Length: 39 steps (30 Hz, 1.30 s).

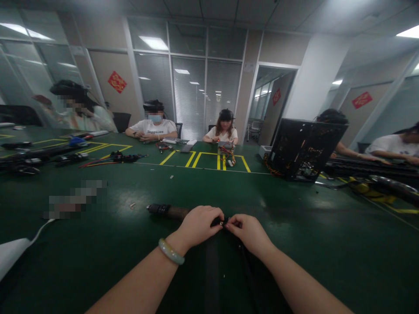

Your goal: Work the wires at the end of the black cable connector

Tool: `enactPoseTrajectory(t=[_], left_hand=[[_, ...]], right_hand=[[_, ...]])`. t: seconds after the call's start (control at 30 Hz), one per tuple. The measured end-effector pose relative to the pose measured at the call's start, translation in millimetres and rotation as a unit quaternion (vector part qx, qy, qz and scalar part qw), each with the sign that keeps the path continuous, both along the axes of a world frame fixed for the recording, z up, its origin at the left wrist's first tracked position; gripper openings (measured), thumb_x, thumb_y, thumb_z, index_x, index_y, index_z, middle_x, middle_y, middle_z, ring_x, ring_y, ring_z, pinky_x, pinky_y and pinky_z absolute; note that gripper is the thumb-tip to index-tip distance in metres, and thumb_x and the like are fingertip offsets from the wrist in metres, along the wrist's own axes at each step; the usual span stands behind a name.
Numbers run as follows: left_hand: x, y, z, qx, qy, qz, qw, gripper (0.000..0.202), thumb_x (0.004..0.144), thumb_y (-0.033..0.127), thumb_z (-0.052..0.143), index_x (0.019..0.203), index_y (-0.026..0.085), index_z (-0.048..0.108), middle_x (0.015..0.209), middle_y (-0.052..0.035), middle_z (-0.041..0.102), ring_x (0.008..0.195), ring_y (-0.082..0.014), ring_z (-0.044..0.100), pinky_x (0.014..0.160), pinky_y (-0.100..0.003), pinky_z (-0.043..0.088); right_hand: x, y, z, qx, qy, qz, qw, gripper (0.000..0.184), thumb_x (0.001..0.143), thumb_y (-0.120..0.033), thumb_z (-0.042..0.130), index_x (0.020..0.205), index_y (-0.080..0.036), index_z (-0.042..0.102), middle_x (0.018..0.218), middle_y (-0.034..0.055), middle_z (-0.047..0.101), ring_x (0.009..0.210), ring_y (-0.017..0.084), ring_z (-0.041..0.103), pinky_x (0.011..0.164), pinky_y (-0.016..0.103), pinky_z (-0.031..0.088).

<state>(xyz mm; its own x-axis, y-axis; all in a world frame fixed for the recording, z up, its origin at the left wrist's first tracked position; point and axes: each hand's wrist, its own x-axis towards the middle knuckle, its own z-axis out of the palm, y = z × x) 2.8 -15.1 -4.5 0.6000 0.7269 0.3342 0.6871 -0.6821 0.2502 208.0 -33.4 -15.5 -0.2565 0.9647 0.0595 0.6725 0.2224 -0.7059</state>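
Near the middle of the table, my left hand (pixel 201 223), with a pale bangle on the wrist, is closed around the rear part of a dark cylindrical tool (pixel 176 213). The tool's narrower, stepped end points left and lies close to the table. My right hand (pixel 250 231) meets the left one with thumb and fingers pinched together at a small black part (pixel 216 222) with a bright metallic spot. What exactly the right fingertips hold is too small to tell. A black cord (pixel 247 266) runs from beneath the right hand towards me.
A black computer case (pixel 304 148) stands at the right. Wire bundles (pixel 122 157) and dark parts lie at the left, near a blurred strip with a white cable (pixel 41 229). Several people sit around the green table (pixel 157 279); yellow tape (pixel 204 153) marks its far side.
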Motion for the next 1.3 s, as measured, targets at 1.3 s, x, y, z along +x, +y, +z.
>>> enactPoseTrajectory(t=[1.3], left_hand=[[0,-1,0.6,0.007,0.011,-0.026,1.0,0.009,0.085,0.02,0.061,0.093,0.024,0.063,0.102,-0.0007,0.066,0.097,-0.0189,0.061,0.091,-0.033,0.044]], right_hand=[[2,3,-2.7,0.014,0.011,0.01,1.0,0.012,0.084,-0.029,0.063,0.081,-0.02,0.071,0.076,-0.0017,0.069,0.068,0.015,0.059,0.059,0.023,0.037]])
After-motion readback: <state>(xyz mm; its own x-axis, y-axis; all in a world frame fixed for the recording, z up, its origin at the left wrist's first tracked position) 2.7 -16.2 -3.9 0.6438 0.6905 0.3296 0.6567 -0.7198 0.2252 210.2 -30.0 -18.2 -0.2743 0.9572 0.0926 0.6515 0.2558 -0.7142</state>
